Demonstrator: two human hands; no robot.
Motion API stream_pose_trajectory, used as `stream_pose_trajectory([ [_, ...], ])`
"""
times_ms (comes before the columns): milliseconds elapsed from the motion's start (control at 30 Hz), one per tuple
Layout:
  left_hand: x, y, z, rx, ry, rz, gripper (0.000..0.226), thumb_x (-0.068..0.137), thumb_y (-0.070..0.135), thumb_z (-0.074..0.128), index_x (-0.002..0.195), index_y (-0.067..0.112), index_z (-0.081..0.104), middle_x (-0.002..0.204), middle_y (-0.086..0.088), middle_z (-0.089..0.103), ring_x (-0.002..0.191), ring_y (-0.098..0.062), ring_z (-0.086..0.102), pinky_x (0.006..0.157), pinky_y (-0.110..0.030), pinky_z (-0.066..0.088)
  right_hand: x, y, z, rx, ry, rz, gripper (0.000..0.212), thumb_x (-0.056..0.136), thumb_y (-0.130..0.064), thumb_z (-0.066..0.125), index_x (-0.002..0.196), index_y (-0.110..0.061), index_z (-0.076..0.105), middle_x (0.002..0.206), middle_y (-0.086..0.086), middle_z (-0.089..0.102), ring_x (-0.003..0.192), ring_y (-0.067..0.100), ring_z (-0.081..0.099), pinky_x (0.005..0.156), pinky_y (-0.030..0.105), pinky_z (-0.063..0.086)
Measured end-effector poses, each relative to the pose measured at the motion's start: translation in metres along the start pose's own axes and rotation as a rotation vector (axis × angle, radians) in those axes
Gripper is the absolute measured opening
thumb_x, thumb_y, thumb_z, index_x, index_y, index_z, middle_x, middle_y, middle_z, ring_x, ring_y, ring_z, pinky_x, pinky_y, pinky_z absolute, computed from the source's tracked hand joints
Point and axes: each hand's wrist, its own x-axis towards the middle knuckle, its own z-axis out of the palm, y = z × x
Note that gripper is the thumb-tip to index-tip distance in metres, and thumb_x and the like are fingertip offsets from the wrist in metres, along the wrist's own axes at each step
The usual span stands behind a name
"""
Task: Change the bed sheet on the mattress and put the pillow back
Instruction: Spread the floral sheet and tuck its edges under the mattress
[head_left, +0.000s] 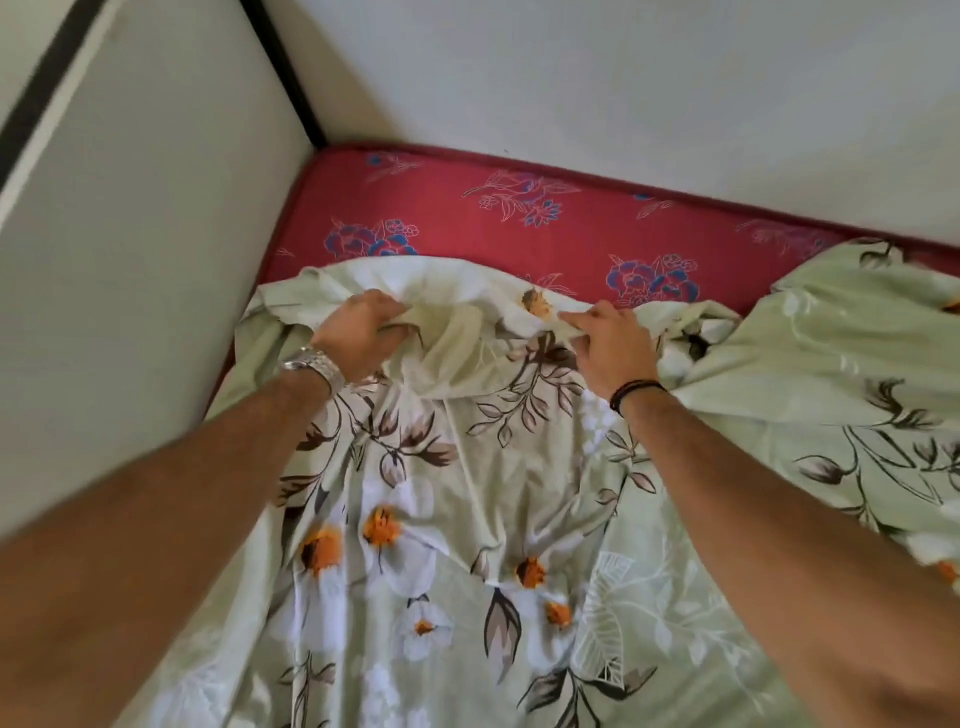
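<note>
View from the head camera, looking down along 2 bare forearms stretched over a bed. A pale green bed sheet (467, 519) printed with white, orange-centred flowers and brown leaves covers the near part of the mattress (467, 223), whose red cover with blue and pink roses shows bare in a band along the far side. The sheet's far edge is folded back on itself, showing its paler underside, and lies bunched between the hands. The left hand (358, 330) grips this folded edge, fingers curled into the cloth; a metal wristwatch (311, 364) sits on its wrist. The right hand (608, 345) pinches the same edge between thumb and fingertips just beside an orange flower, the other fingers bent loosely; a dark cord bracelet (635, 392) circles its wrist. To the right, more of the sheet lies rumpled in loose folds reaching nearly to the far mattress edge. The mattress sits in a corner, touching a light wall (623, 78) at the far side and a light panel (145, 208) at the left; a dark strip (283, 73) runs down the corner between them.
</note>
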Motion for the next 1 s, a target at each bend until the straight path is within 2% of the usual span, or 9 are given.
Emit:
stream_pose_trajectory([
  [100,0.000,0.005,-0.029,-0.265,0.250,-0.182,0.031,0.098,0.040,0.061,0.114,0.017,0.073,0.112,-0.005,0.059,0.104,-0.025,0.057,0.092,-0.040,0.050,-0.006,-0.014,-0.025,0.214,-0.221,0.002,0.044,0.099,-0.039,0.060,0.141,-0.025,0.059,0.127,0.005,0.069,0.110,0.028,0.065,0.093,0.041,0.055],
  [200,0.006,-0.008,-0.069,-0.112,0.496,-0.258,0.031,0.095,0.044,0.058,0.112,0.024,0.075,0.105,-0.011,0.067,0.096,-0.037,0.064,0.086,-0.046,0.056,0.001,-0.008,-0.050,-0.048,-0.586,0.033,0.051,0.093,-0.054,0.064,0.129,-0.018,0.063,0.126,0.009,0.067,0.109,0.027,0.065,0.091,0.037,0.053],
  [300,0.033,-0.034,-0.085,-0.067,0.375,-0.336,0.031,0.093,0.043,0.056,0.104,0.020,0.074,0.103,-0.017,0.070,0.096,-0.041,0.067,0.087,-0.044,0.057,0.045,-0.005,-0.069,0.073,-0.290,0.118,0.027,0.101,-0.044,0.055,0.089,-0.021,0.063,0.085,0.004,0.065,0.072,0.023,0.064,0.058,0.028,0.043],
  [400,0.059,-0.066,-0.068,-0.064,0.153,-0.411,0.041,0.093,0.049,0.058,0.121,0.023,0.071,0.151,-0.015,0.040,0.140,-0.036,0.037,0.120,-0.044,0.031,0.102,-0.012,-0.061,0.253,0.066,0.060,0.021,0.101,-0.031,0.053,0.095,-0.020,0.069,0.109,0.010,0.063,0.098,0.032,0.062,0.077,0.035,0.046],
  [467,0.080,-0.085,-0.056,-0.111,0.167,-0.441,0.048,0.097,0.045,0.058,0.137,0.017,0.063,0.164,-0.008,0.021,0.149,-0.033,0.020,0.125,-0.042,0.017,0.135,-0.016,-0.040,0.233,0.082,-0.025,0.028,0.104,-0.027,0.053,0.122,-0.014,0.069,0.139,0.012,0.056,0.127,0.032,0.052,0.106,0.038,0.041],
  [567,0.112,-0.097,-0.047,-0.093,0.259,-0.374,0.043,0.101,0.036,0.053,0.136,0.014,0.063,0.165,-0.011,0.023,0.149,-0.035,0.022,0.125,-0.041,0.017,0.173,-0.032,-0.016,0.274,0.055,-0.043,0.042,0.108,-0.027,0.044,0.148,-0.019,0.051,0.158,0.009,0.043,0.147,0.028,0.035,0.123,0.041,0.027],
  [700,0.171,-0.103,-0.045,-0.091,0.340,-0.289,0.046,0.103,0.037,0.049,0.144,0.016,0.056,0.166,-0.014,0.021,0.151,-0.035,0.023,0.126,-0.042,0.019,0.221,-0.037,0.011,0.130,0.028,-0.098,0.049,0.110,-0.029,0.037,0.158,-0.024,0.035,0.165,0.009,0.032,0.153,0.030,0.024,0.126,0.043,0.019],
  [833,0.209,-0.117,-0.011,-0.063,0.363,-0.422,0.049,0.104,0.043,0.042,0.150,0.026,0.049,0.167,-0.015,0.017,0.153,-0.035,0.017,0.124,-0.053,0.015,0.259,-0.017,0.032,0.087,0.013,-0.009,0.051,0.110,-0.032,0.036,0.159,-0.015,0.033,0.164,0.011,0.032,0.151,0.030,0.028,0.126,0.043,0.021],
  [1000,0.215,-0.132,0.044,0.144,0.686,-0.389,0.045,0.101,0.038,0.040,0.136,0.014,0.057,0.157,-0.023,0.036,0.142,-0.040,0.036,0.114,-0.056,0.026,0.261,-0.004,0.086,-0.145,0.292,-0.024,0.044,0.104,-0.034,0.043,0.146,-0.018,0.047,0.147,0.009,0.052,0.135,0.031,0.046,0.114,0.052,0.035],
])
